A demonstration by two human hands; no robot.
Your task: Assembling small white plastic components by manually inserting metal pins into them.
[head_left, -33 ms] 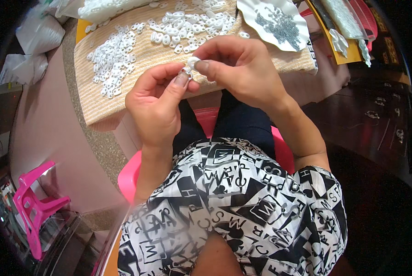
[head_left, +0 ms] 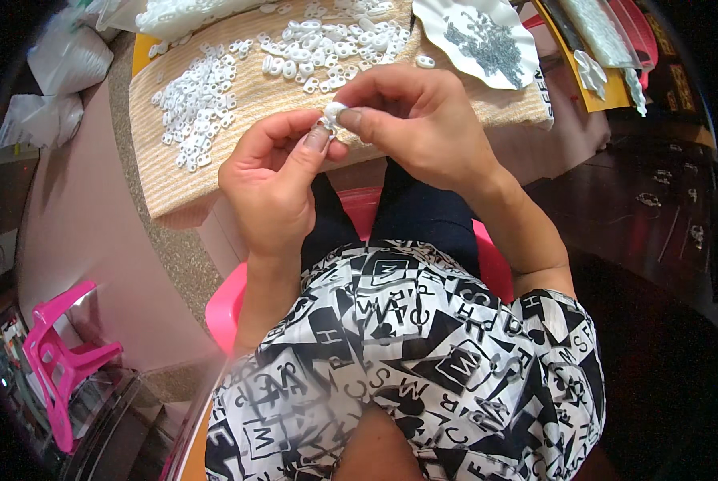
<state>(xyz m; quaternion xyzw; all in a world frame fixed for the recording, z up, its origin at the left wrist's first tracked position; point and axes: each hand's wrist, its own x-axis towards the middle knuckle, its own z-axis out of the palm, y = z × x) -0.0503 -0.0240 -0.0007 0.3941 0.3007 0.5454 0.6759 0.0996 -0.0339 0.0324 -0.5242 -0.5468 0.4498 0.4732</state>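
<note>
Between my hands, over the near edge of the cloth-covered table, are small white plastic pieces. My left hand pinches one small piece between thumb and forefinger; the thumb covers most of it. With thumb and fingertips my right hand grips a rounded white plastic piece, pressed against the one in the left. Just beyond lies a pile of oval white pieces with two holes. A pile of smaller white two-hole pieces spreads to the left. One loose oval piece sits beyond my right hand.
A white wavy-edged plate at the far right carries many small dark grey parts. Striped beige cloth covers the table. A clear bag of white pieces stands at the back. A pink stool is on the left.
The white piece in my right hand has turned slightly and sits closer to the piece in my left. My right hand has dipped a little toward me; the left is nearly still.
</note>
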